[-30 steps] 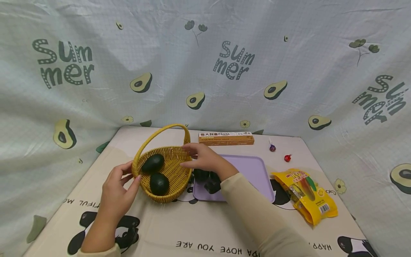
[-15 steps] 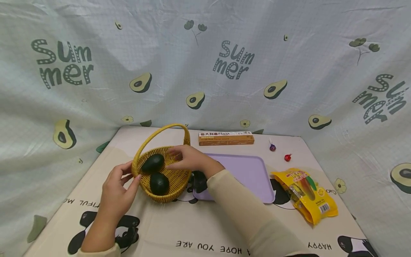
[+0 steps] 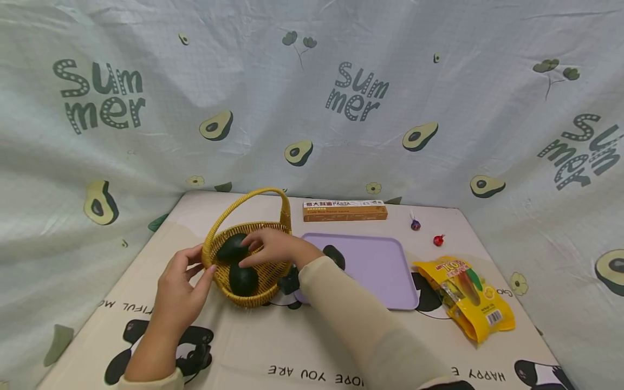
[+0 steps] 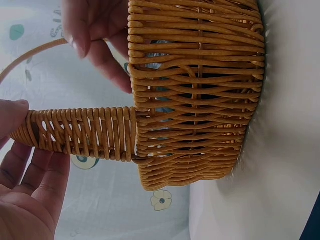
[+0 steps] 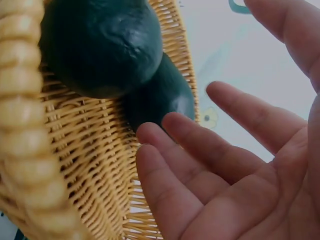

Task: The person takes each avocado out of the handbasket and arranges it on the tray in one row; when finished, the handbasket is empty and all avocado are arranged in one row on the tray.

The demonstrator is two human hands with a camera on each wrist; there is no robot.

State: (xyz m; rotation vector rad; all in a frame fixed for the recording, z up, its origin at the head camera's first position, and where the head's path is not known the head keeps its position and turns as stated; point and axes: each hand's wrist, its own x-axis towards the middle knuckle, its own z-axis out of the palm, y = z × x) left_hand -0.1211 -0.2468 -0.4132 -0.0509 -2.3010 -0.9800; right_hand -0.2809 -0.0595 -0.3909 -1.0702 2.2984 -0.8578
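A yellow wicker basket with a tall arched handle stands at the left of the table. Two dark green avocados lie in it, one behind and one in front. My left hand grips the base of the handle, thumb on one side and fingers on the other. Over the basket's inside reaches my right hand, nothing in its grasp. In the right wrist view its loosely extended fingers have their tips close to the farther avocado.
A lilac tray lies right of the basket, bearing a dark oval thing partly hidden by the right sleeve. Behind is a pasta box. Two small wrapped sweets, purple and red, and a yellow candy bag sit farther right.
My right hand has moved left from the basket's right rim to above the avocados. The dark oval on the tray has come out from behind the forearm. My left hand stays on the handle.
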